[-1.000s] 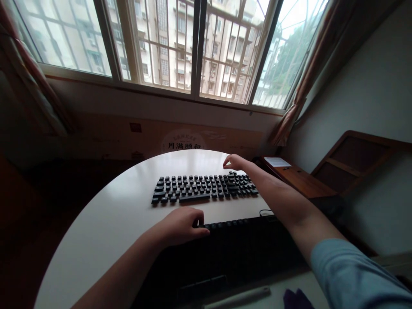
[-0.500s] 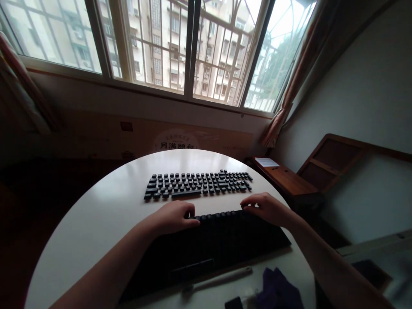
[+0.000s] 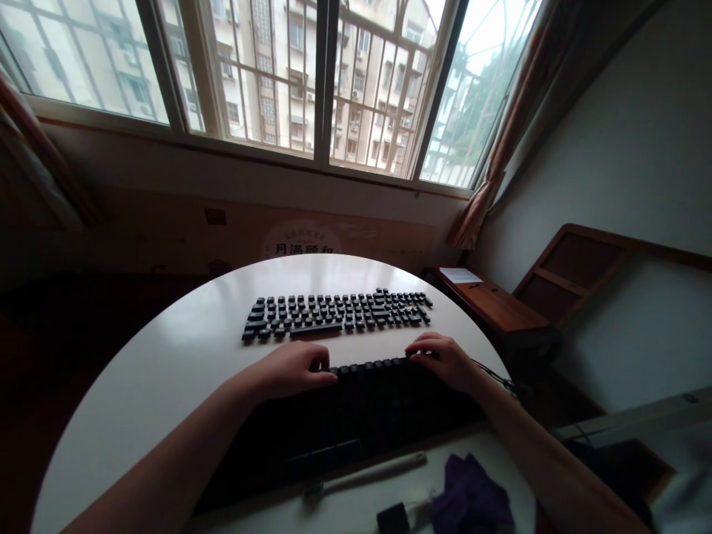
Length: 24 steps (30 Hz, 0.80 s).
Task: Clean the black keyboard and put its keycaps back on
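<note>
A black keyboard (image 3: 356,415) lies tilted across the near part of the white round table, with one short row of keycaps (image 3: 371,365) along its far edge. My left hand (image 3: 297,368) is closed at the left end of that row, thumb on the near side and fingers curled over the far edge. At the row's right end, my right hand (image 3: 442,361) pinches a small dark keycap (image 3: 410,354) at the keyboard's edge. Beyond both hands, many loose black keycaps (image 3: 334,315) are laid out on the table in keyboard order, including a long space bar (image 3: 315,330).
Near me lie a pale-handled tool (image 3: 378,472) with a dark head, a purple cloth (image 3: 472,495) and a small black block (image 3: 392,518). A black cable (image 3: 492,373) runs off the table's right side. A wooden chair (image 3: 500,308) with paper on it stands beyond.
The whole view has shifted slightly, so the table and hands appear a little further left and up. Both hands keep nearly the same places on the keyboard. A cable now shows beside my right forearm.
</note>
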### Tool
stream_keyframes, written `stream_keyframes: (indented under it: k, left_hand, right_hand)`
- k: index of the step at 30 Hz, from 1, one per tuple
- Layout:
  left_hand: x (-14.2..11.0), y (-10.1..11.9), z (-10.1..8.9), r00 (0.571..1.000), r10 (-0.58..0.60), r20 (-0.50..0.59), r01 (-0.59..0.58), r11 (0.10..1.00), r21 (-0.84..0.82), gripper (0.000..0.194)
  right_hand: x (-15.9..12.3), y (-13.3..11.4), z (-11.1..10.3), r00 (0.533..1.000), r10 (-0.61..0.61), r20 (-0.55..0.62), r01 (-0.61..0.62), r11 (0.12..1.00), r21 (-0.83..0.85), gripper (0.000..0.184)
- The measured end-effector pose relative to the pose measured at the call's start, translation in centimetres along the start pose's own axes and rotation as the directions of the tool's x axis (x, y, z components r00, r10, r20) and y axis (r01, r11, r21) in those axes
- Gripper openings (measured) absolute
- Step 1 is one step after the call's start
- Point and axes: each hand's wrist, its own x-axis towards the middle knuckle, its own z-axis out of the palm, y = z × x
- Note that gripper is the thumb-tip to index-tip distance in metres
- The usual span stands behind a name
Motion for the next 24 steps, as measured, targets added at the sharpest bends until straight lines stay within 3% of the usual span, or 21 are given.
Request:
stream_keyframes:
  k: [14,24]
  left_hand:
    - [0.11,-0.03,0.01,1.000,0.005,0.013,-0.005,1.000,0.016,0.038]
    - [0.09,0.00,0.05,1.000,0.006,0.000,-0.006,1.000,0.012,0.037]
  right_hand:
    - [-0.05,-0.23,0.61,1.000,0.011,0.019,-0.009,0.997,-0.077,0.016]
    - [0.05,-0.82,0.70,0.997,0.071,0.021,-0.070,0.997,-0.032,0.017]
